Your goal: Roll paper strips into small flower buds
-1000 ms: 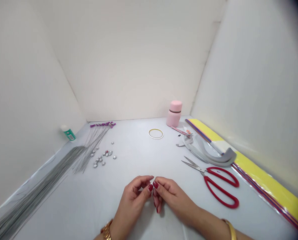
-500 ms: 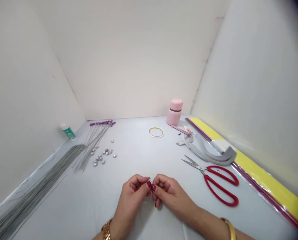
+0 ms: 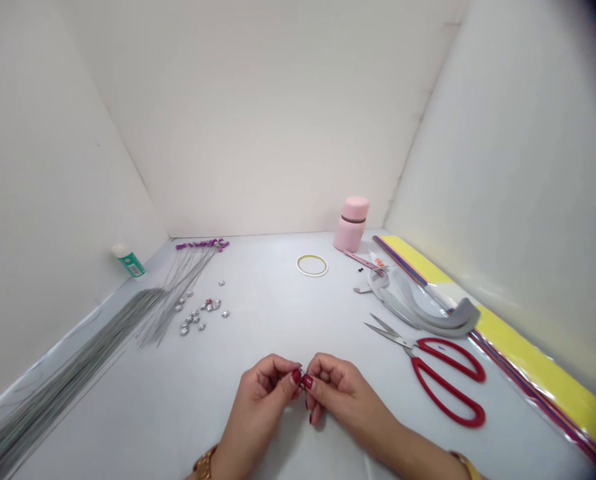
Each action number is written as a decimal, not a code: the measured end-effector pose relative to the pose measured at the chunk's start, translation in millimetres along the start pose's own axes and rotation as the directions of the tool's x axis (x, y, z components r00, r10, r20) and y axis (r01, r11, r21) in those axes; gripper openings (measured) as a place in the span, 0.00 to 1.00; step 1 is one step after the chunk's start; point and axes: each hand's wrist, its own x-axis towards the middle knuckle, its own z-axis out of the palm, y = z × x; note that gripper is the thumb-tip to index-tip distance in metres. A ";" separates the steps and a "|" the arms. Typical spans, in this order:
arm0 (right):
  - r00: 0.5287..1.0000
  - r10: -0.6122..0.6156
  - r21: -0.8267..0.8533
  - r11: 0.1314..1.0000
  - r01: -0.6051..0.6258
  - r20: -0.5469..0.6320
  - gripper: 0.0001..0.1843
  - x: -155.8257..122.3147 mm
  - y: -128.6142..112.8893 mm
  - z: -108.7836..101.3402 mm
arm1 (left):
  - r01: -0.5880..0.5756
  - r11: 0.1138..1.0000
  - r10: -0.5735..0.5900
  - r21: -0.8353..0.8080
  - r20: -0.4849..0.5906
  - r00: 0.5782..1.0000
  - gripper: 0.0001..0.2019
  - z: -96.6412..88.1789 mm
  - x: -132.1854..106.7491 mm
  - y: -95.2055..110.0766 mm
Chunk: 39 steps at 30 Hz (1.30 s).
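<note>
Pinched shut, that's the grip on both sides: left hand (image 3: 265,400) and right hand (image 3: 341,397) meet thumb-to-forefinger over the near middle of the table (image 3: 263,300), and the tiny piece (image 3: 301,372) nipped between them barely shows past the red nails. Sweeping across from the left: a long bundle of silver wires (image 3: 68,373) fans along the table edge, a green-labelled bottle (image 3: 128,261) stands by the wall, purple-tipped stems (image 3: 203,244) lie at the back, and loose silver beads (image 3: 201,315) are scattered just beside the wire ends. Then the hands, low and centre. Beyond them lies a thin tape ring (image 3: 312,265), with a pink bottle (image 3: 351,225) upright behind it. Further right, curled grey strips (image 3: 428,313), red scissors (image 3: 448,377) with blades slightly parted, and yellow sheets (image 3: 538,373) along the wall. It looks like fine fingertip work on that piece, mid-step; the next move calls for a steady pinch, since anything this small would slip away easily.
</note>
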 end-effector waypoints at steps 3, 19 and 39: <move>1.000 -0.006 -0.028 1.000 0.006 -0.004 0.15 -0.5 1.1 -0.2 | -0.016 1.000 0.015 0.021 0.005 1.000 0.05 -0.9 0.0 1.3; 0.999 0.016 0.008 1.000 -0.016 -0.039 0.16 4.2 -3.8 2.5 | 0.002 0.997 0.004 -0.075 0.074 0.997 0.08 -5.0 3.8 -8.5; 0.999 0.033 0.014 0.999 -0.033 -0.026 0.15 3.1 -1.0 1.9 | -0.055 0.993 0.043 0.108 0.110 0.993 0.08 -12.4 -0.5 -5.9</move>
